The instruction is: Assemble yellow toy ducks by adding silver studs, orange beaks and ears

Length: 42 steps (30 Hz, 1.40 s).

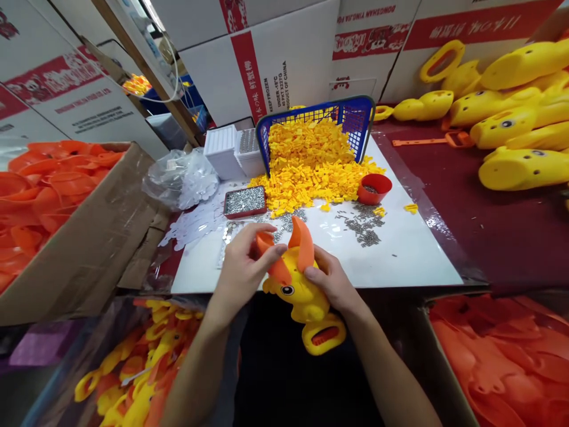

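Between my hands, over the near edge of the white work surface (pixel 355 255), is a yellow plastic toy animal (pixel 306 296) with a printed eye and a ring handle pointing down toward me. Two orange ear-shaped pieces (pixel 303 240) stand up from its head. My left hand (pixel 246 261) is closed around the left ear piece, thumb on its near side. My right hand (pixel 331 276) grips the toy's right side, thumb at the base of the other ear piece. The palms and some fingers are hidden behind the toy.
A blue basket (pixel 367 118) spills small yellow parts (pixel 311 178). Near it are a tray of metal pieces (pixel 244 201), a red cup (pixel 374 188) and loose screws (pixel 364 231). Boxes of orange parts (pixel 57 196) flank me; yellow toys (pixel 520 118) lie right, others (pixel 146 356) lower left.
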### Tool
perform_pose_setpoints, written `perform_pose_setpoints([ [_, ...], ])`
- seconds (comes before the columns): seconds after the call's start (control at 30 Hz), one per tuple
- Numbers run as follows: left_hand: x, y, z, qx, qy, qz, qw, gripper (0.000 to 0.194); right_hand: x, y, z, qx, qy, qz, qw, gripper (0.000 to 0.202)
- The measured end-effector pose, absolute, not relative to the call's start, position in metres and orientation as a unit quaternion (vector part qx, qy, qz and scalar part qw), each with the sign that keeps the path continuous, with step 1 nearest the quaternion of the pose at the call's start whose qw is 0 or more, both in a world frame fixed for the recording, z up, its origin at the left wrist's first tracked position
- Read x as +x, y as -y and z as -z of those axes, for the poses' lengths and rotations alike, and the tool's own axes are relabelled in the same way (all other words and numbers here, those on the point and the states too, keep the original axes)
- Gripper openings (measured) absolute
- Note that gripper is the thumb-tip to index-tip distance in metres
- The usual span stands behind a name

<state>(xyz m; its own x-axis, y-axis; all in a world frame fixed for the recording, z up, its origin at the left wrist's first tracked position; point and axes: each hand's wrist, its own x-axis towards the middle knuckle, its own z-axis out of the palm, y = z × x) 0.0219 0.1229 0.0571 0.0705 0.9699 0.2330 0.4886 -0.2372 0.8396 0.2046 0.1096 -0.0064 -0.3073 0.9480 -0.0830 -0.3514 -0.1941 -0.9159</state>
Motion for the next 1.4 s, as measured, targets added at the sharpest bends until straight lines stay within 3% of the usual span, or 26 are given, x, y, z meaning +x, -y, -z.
perform_pose_setpoints([
  [0.47, 0.042, -0.119, -0.036, 0.579, -0.614, -0.476, 0.247, 0.036, 0.202, -0.115, 0.008, -0.379, 0.431, -0.688, 0.444, 0.052],
  [0.63, 0.041, -0.107, -0.03, 0.59, -0.6, -0.463, 0.277, 0.036, 0.204, -0.113, 0.007, -0.382, 0.432, -0.684, 0.446, 0.051],
  [0.87, 0.032, -0.084, -0.026, 0.494, -0.55, -0.462, 0.489, 0.074, 0.203, -0.111, 0.008, -0.369, 0.454, -0.669, 0.459, 0.051],
  [0.97, 0.03, -0.085, -0.025, 0.446, -0.537, -0.478, 0.533, 0.078, 0.201, -0.108, 0.009, -0.375, 0.466, -0.653, 0.465, 0.049],
  [1.17, 0.027, -0.094, -0.02, 0.415, -0.495, -0.495, 0.581, 0.104, 0.197, -0.101, 0.011, -0.376, 0.479, -0.618, 0.498, 0.048],
  [1.3, 0.036, -0.087, -0.015, 0.431, -0.495, -0.524, 0.543, 0.1, 0.199, -0.099, 0.013, -0.358, 0.499, -0.596, 0.516, 0.053],
  [1.4, 0.047, -0.079, -0.006, 0.434, -0.492, -0.563, 0.503, 0.08, 0.198, -0.097, 0.018, -0.353, 0.496, -0.583, 0.537, 0.058],
])
